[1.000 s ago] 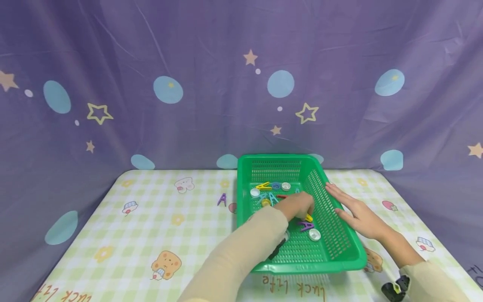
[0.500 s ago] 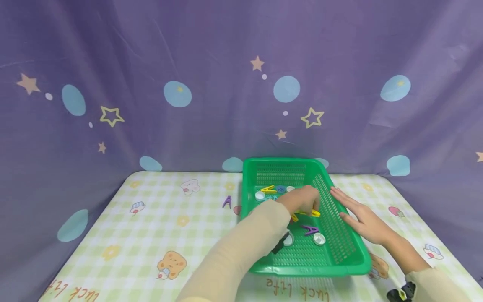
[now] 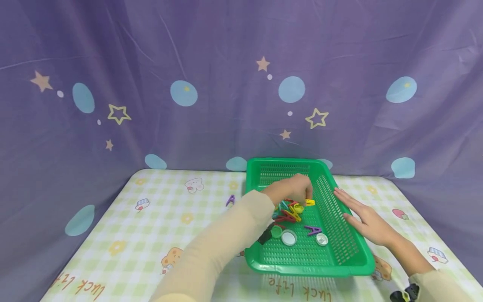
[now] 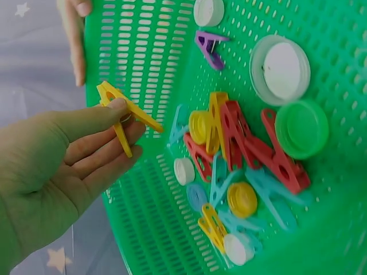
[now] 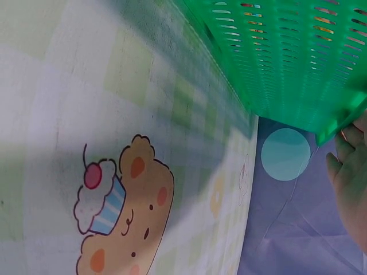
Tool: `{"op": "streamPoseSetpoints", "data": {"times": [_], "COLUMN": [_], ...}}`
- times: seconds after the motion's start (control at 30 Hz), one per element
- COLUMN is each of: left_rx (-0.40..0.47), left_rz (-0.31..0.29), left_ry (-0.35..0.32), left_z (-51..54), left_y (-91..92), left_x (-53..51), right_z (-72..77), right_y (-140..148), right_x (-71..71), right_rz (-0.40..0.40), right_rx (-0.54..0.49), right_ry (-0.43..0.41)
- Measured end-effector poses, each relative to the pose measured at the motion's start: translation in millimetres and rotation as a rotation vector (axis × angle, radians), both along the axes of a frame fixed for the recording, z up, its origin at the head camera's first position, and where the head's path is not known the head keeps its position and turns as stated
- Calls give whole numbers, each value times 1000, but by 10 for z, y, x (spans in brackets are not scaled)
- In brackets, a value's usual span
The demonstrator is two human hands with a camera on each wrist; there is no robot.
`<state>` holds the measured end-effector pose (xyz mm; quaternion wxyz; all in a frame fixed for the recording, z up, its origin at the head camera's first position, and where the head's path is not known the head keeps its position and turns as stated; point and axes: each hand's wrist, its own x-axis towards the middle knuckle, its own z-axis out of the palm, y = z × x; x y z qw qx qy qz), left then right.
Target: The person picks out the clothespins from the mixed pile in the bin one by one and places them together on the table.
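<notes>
My left hand [image 3: 296, 188] is over the green basket [image 3: 309, 269]. Between thumb and fingers it pinches a yellow clothespin [image 4: 117, 114], held above the basket floor. Below it, several red, blue and yellow clothespins lie heaped with bottle caps, among them a red clothespin [image 4: 238, 134] and a green cap [image 4: 302, 129]. A purple clothespin [image 4: 211, 49] lies apart, near a white cap [image 3: 322, 239] and a clear round lid [image 3: 289, 237]. My right hand [image 3: 371, 220], fingers straight, rests against the basket's right rim; the right wrist view catches only its edge.
Left of the basket, another purple clothespin [image 3: 230, 200] lies on the checked tablecloth [image 3: 158, 226]. A purple curtain [image 3: 226, 84] hangs behind the table. The basket walls rise around the heap.
My left hand has lifted the yellow clothespin and shifted back and left, uncovering more of the heap. The right hand stays at the basket rim. The head view has shifted slightly.
</notes>
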<state>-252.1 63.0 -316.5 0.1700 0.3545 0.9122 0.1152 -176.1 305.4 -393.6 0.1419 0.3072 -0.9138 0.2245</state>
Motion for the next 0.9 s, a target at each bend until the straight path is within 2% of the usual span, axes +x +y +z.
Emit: {"op": "streamPoseSetpoints", "data": {"times": [0.17, 0.43, 0.7, 0.9], "left_rx": [59, 200, 352, 456], "left_rz": [12, 69, 128, 211], "left_ry": [-19, -76, -99, -128], "left_z": [44, 114, 86, 59], "left_y": [-195, -469, -751, -975], "left_x": [-50, -61, -59, -44], "right_z": [7, -1, 20, 22], "right_y": [-1, 6, 1, -8], "right_x": [-16, -15, -6, 3], "right_rz": [11, 10, 7, 12], "right_rx": [3, 2, 6, 5], "right_ry": [10, 9, 4, -2]}}
